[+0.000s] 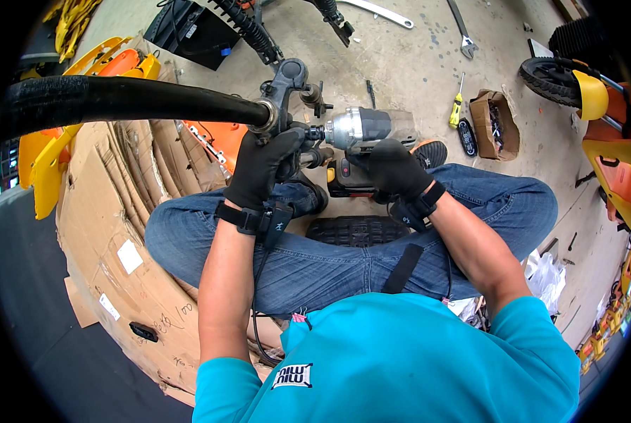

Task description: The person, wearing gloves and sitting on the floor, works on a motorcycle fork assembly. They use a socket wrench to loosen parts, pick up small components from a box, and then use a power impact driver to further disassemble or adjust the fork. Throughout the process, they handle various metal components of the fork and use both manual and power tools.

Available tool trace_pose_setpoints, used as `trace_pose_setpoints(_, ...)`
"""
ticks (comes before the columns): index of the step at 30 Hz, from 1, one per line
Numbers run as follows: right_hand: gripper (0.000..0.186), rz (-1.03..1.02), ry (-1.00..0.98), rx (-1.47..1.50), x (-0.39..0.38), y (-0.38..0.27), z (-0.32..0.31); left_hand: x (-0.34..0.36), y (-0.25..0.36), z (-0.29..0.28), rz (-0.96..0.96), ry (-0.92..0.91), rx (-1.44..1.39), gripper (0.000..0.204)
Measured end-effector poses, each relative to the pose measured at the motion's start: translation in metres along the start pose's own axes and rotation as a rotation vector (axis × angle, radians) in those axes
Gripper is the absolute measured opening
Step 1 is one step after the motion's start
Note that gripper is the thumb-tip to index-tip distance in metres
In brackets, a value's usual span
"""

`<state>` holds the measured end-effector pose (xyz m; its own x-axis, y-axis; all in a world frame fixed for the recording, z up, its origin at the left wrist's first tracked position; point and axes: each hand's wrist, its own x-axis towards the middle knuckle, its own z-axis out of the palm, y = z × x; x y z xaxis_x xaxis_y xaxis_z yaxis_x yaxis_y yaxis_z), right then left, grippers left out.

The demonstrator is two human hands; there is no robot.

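My right hand, in a black glove, is closed around the handle of a cordless impact wrench. The wrench has a silver nose and a battery at its base. Its socket points left, against the dark metal bracket at the end of a thick black tube. My left hand, gloved too, is wrapped around the lower part of this bracket, right beside the socket. Those fingers hide the spot where socket and bracket meet.
Below the wrench, a black tyre lies between my legs. Flattened cardboard spreads at left. To the right are a yellow screwdriver, an open cardboard box and a small wheeled vehicle. An adjustable wrench lies farther off.
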<state>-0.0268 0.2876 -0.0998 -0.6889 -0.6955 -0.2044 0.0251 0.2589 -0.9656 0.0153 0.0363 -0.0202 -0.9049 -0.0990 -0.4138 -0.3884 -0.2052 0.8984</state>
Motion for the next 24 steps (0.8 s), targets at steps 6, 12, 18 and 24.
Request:
trace_pose_setpoints(6,0.051,0.128,-0.046,0.108,0.000,-0.005,-0.011,-0.001,0.008,0.004,-0.060,-0.001,0.021,0.020)
trace_pose_setpoints(12,0.050,0.194,-0.052,0.471,0.001,-0.010,-0.020,-0.001,0.002,0.010,0.021,0.073,-0.004,0.018)
trace_pose_setpoints(18,0.030,0.030,0.145,0.224,0.001,-0.002,-0.021,-0.004,0.009,0.008,-0.054,0.050,-0.018,0.016)
trace_pose_setpoints(24,0.031,0.140,0.402,0.475,0.008,0.025,-0.063,-0.003,0.000,-0.013,-0.030,0.152,-0.129,0.016)
